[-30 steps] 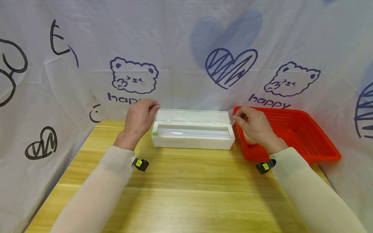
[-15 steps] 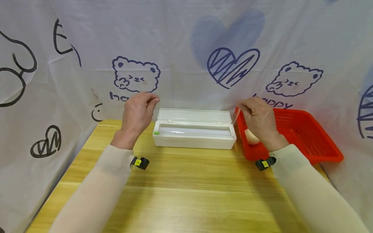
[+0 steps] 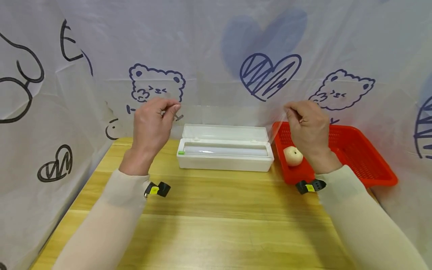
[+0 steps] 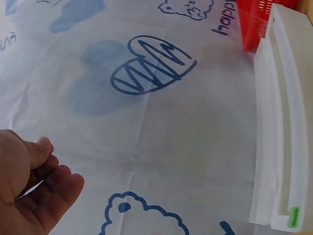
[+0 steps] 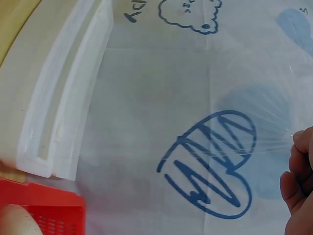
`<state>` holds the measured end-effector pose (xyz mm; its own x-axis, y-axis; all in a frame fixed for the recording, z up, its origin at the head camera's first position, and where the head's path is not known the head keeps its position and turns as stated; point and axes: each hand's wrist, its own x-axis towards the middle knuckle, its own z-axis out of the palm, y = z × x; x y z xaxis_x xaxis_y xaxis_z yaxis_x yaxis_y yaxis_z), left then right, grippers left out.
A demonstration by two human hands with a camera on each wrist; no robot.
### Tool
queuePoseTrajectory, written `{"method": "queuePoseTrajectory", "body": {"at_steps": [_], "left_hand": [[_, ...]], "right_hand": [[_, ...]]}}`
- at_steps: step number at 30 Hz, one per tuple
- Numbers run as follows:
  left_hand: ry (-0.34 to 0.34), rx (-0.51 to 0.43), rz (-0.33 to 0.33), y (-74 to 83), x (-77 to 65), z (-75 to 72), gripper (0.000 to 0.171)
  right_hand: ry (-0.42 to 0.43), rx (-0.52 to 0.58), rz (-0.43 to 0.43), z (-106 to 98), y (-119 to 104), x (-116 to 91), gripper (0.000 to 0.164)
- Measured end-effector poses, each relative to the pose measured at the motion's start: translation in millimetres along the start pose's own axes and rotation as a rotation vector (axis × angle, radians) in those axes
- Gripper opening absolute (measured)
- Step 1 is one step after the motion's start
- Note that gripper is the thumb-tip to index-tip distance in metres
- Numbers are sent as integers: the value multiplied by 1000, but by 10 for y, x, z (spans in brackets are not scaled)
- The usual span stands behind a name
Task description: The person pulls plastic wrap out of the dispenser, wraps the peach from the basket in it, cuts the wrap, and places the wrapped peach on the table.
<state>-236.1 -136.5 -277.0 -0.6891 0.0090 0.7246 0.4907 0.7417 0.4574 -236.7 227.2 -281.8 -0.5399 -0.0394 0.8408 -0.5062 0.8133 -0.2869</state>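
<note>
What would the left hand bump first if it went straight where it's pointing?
Probably the white cloth hanging ahead of the left hand, though the pictures don't show how close.

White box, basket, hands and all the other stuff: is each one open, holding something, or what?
White box: open
Lid: swung up
White roll: lying inside the white box
Red basket: upright, holding fruit
Pale round fruit: uncovered
Right hand: raised, pinching film
Left hand: raised, pinching film, which barely shows there
Clear film: drawn out, creased near the right hand
</note>
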Motion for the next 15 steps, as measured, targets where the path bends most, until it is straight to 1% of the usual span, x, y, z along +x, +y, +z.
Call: {"method": "queuePoseTrajectory", "body": {"at_steps": [3, 6, 11, 15], "left_hand": [[40, -34, 28, 50, 6, -53, 21], [81, -62, 60, 98, 1, -111, 21], [120, -107, 88, 208, -32, -227, 21], [149, -164, 102, 308, -61, -319, 19]], "right_hand": [[36, 11, -11, -55, -49, 35, 22], [75, 21, -41, -105, -81, 60, 22], [134, 66, -83, -206, -143, 74, 23], [168, 85, -117, -301, -215, 89, 23]]}}
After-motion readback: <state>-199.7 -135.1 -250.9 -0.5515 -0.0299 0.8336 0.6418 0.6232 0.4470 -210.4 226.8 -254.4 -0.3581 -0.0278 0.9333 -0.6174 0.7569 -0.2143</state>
